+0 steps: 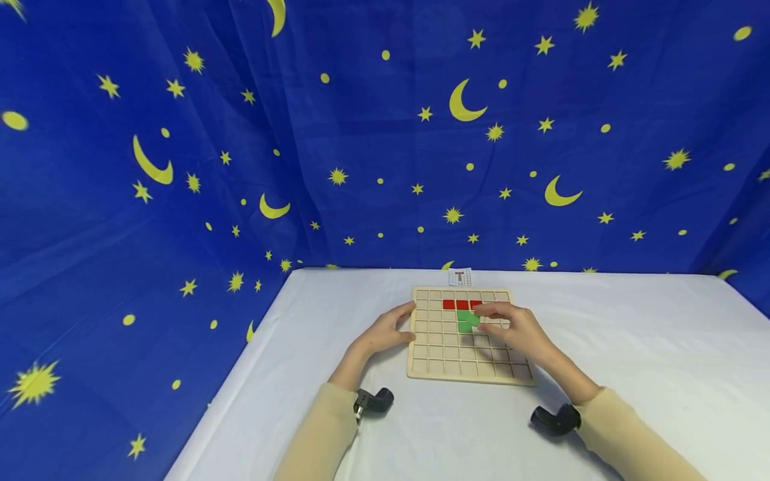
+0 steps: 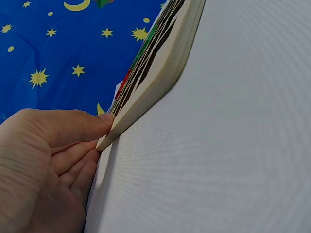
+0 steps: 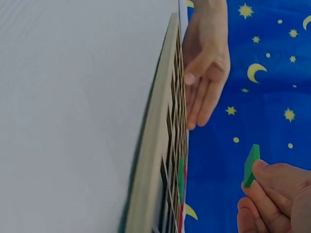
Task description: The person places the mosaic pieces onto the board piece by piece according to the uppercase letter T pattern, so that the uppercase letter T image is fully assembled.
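Note:
A wooden grid board (image 1: pixel 436 357) lies on the table. Three red square tiles (image 1: pixel 462 304) form a row in its upper part, and green tiles (image 1: pixel 464 327) sit below the middle one. My right hand (image 1: pixel 520 331) pinches a green square tile (image 3: pixel 251 165) between thumb and fingers. In the right wrist view this tile is tilted and held above the board. At the board's left edge, my left hand (image 1: pixel 386 331) touches the side with its spread thumb and fingertips. The left wrist view shows the left thumb (image 2: pixel 82 127) against the rim.
Behind the board lies a small card (image 1: pixel 460 276) printed with a grid pattern. A white cloth (image 1: pixel 650 347) covers the table. Blue curtains (image 1: pixel 385 133) with yellow moons and stars hang at the back and left. Black wrist devices (image 1: pixel 556 421) sit at both sleeves.

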Demonstrator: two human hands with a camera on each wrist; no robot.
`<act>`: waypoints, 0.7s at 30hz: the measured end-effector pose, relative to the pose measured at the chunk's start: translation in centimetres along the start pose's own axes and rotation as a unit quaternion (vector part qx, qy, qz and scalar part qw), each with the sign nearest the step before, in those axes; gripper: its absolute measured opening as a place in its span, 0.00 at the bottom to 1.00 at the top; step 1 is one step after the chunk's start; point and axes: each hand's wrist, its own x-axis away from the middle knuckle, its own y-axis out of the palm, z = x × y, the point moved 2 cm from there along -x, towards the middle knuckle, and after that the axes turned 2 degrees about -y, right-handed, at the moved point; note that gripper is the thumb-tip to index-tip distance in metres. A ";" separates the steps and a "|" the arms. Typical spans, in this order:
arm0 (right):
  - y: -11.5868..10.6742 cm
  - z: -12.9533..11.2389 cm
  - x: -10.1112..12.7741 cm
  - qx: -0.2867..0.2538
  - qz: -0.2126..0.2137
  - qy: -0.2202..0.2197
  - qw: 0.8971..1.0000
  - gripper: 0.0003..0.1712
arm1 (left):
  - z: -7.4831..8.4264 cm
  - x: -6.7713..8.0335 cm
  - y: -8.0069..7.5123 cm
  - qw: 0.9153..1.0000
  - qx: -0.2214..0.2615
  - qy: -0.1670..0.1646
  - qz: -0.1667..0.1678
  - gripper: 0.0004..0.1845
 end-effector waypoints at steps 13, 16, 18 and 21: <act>2.0 1.0 0.3 -0.029 -0.008 0.000 1.000 0.15 | 0.1 0.0 -0.1 1.000 -0.005 -0.005 0.004 0.38; 2.5 1.4 0.5 -0.044 -0.015 0.026 0.999 0.15 | 0.0 0.1 0.0 1.000 -0.002 -0.010 0.002 0.38; 2.8 1.8 0.6 -0.045 -0.020 0.040 0.998 0.16 | 0.0 0.1 0.0 1.000 -0.004 -0.013 0.000 0.39; 3.0 2.1 0.8 -0.036 -0.024 0.049 0.998 0.16 | 0.1 0.0 0.0 1.000 -0.001 -0.014 0.001 0.39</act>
